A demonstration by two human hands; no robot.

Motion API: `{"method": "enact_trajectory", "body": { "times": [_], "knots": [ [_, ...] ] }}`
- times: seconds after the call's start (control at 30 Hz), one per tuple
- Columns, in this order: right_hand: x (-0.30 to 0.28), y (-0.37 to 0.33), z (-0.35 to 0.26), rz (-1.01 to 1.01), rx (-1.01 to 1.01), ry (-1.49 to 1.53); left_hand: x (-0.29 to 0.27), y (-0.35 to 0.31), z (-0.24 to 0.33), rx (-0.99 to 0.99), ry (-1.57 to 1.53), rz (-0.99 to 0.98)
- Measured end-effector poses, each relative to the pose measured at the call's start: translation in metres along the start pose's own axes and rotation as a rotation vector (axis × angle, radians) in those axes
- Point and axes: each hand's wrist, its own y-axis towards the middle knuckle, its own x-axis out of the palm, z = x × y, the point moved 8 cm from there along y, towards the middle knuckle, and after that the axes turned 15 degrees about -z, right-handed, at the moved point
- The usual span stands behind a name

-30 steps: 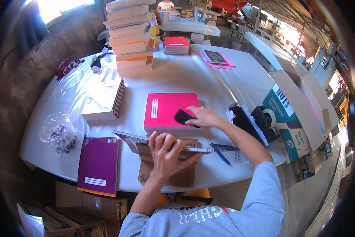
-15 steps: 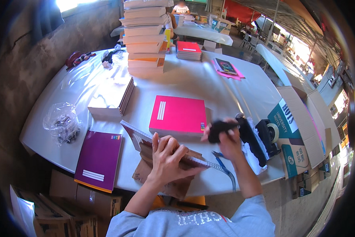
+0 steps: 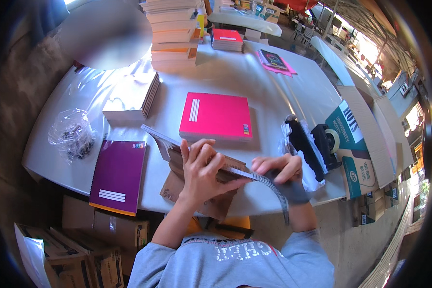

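My left hand is closed around a tilted notebook with its edge upward, the thumb stretched along its near right end. Under it lies a folded piece of brown cardboard. From the notebook's right end a grey spiral binding coil curves down past the table edge. My right hand is at the start of that coil, fingers curled. A blurred dark, soft-looking thing covers its palm; what the fingers pinch is hidden. Just beyond lies a stack of pink notebooks.
A purple notebook, a clear plastic bag and a stack of books lie left. A tall paper stack stands behind. A tape dispenser and open carton are right. A grey blur hides the upper left.
My right hand has come down toward the notebook's end and the coil, turning as it moved. The blue-handled tool beside the coil is now hidden. My left hand keeps its hold.
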Motion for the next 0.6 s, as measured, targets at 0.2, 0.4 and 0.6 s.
{"method": "enact_trajectory", "body": {
  "times": [0.2,0.4,0.6],
  "knots": [
    [-0.03,-0.018,0.012,0.047,0.57,-0.481,-0.001,0.006,0.004,-0.003,0.032,0.005],
    [-0.024,-0.01,0.007,0.01,0.616,-0.437,0.0,0.009,0.006,0.001,0.041,0.014],
    [-0.015,-0.02,0.005,0.025,0.456,-0.091,0.001,0.009,0.007,-0.019,0.01,-0.046]
  ]
}}
